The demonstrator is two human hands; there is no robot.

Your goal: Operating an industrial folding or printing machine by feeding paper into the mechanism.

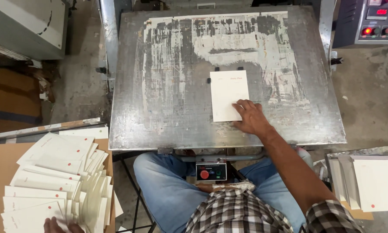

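Down at the fanned cards [56, 181], the left hand [58, 225] is barely seen, grip unclear; the right hand [251, 117] is pressed flat, unclenched, on the upright white card's [228, 92] lower right corner.

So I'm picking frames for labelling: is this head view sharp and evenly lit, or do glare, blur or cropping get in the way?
Head view: mostly sharp, light even, shadows soft. The white card under the right hand is bright but its edges stay clear; the metal plate shows dull sheen, no hard glare. The left hand on the fanned cards is cut by the bottom edge. The indicator lights bloom slightly.
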